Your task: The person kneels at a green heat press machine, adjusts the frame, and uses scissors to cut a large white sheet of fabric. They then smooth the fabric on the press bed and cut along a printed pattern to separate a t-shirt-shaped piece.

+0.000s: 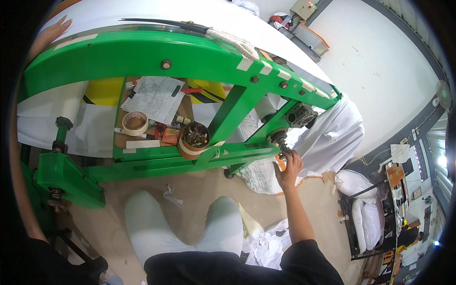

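Observation:
My left hand rests at the upper left on the edge of a white sheet above the green machine frame, fingers apart. My right hand grips a metal fitting on a threaded shaft at the lower right of the frame, below a metal housing. Black shears with wrapped handles lie along the frame's top. Inside it a board holds papers, a tape roll and a cup of small bits. A white roller is at the left.
White fabric hangs at the frame's right end, reaching low. Cloths lie on the floor by my legs. A rack with wrapped white bundles stands at the right, and a person is partly visible beyond it. A plastic bin is behind.

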`<action>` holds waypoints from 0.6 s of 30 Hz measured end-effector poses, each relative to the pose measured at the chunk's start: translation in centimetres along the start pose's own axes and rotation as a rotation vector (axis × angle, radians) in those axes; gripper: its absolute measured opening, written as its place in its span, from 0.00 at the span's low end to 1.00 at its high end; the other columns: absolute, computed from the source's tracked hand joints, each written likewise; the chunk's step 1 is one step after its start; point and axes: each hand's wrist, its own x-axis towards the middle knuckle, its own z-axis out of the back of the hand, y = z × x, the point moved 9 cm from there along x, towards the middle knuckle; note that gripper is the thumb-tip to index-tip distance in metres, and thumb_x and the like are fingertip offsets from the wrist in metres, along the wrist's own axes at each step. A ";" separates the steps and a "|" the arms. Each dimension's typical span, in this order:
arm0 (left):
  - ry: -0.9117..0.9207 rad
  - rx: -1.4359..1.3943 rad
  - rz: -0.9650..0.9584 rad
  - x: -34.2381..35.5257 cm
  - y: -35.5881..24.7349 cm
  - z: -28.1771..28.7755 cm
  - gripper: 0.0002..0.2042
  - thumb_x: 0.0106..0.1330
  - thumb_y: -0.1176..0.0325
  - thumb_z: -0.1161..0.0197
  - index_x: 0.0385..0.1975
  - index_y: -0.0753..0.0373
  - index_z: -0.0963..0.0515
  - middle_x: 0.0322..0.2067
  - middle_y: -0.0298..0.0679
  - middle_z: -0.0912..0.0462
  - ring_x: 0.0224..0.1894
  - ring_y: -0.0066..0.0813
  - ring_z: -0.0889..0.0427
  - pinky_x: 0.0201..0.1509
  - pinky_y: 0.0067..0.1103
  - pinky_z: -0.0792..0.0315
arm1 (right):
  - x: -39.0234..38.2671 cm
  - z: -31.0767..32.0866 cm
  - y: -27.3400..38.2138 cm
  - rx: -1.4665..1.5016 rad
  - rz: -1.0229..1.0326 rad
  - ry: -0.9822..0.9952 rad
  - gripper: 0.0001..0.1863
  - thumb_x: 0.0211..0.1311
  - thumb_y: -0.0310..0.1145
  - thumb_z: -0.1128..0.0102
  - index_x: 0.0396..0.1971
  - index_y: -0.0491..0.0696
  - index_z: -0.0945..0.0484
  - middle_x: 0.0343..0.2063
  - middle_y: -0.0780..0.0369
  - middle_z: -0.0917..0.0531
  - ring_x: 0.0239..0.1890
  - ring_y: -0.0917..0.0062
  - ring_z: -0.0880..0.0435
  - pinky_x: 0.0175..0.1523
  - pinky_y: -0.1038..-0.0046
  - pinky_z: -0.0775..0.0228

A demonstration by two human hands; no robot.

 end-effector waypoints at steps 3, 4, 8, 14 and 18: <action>0.315 -0.196 0.033 -1.9 -4.1 -1.0 0.47 0.73 0.29 0.54 0.74 0.70 0.39 0.74 0.60 0.41 0.77 0.49 0.41 0.79 0.34 0.48 | -0.7 1.2 -1.1 0.123 -0.095 -0.120 0.44 0.50 0.40 0.19 0.65 0.45 0.33 0.63 0.52 0.29 0.69 0.53 0.34 0.72 0.52 0.48; 0.290 -0.205 0.018 -2.0 -4.0 -0.8 0.45 0.73 0.31 0.53 0.73 0.71 0.37 0.72 0.60 0.37 0.74 0.51 0.37 0.77 0.38 0.45 | -1.1 1.1 -2.2 0.177 -0.206 -0.147 0.44 0.51 0.40 0.19 0.66 0.44 0.34 0.63 0.51 0.29 0.69 0.52 0.34 0.72 0.53 0.47; 0.140 -0.094 0.004 -1.1 -1.3 0.6 0.46 0.70 0.31 0.49 0.72 0.70 0.35 0.70 0.61 0.34 0.72 0.55 0.34 0.75 0.44 0.43 | -2.1 -1.1 -4.8 0.375 -0.444 -0.197 0.45 0.56 0.43 0.21 0.67 0.39 0.36 0.63 0.48 0.30 0.69 0.52 0.35 0.72 0.55 0.44; 0.093 -0.037 0.095 -0.8 -0.6 -3.2 0.54 0.63 0.22 0.49 0.72 0.70 0.37 0.73 0.62 0.39 0.76 0.55 0.40 0.80 0.39 0.46 | -0.5 3.2 -4.7 0.225 -0.312 -0.304 0.34 0.62 0.41 0.25 0.60 0.40 0.30 0.61 0.49 0.28 0.65 0.58 0.30 0.70 0.59 0.41; 0.046 -0.004 0.134 -6.1 -6.3 -0.7 0.49 0.69 0.26 0.53 0.71 0.70 0.35 0.71 0.64 0.36 0.75 0.53 0.37 0.79 0.38 0.45 | 4.2 3.0 -9.1 0.501 -0.386 -0.216 0.23 0.68 0.35 0.31 0.56 0.40 0.27 0.48 0.57 0.20 0.49 0.72 0.22 0.56 0.69 0.31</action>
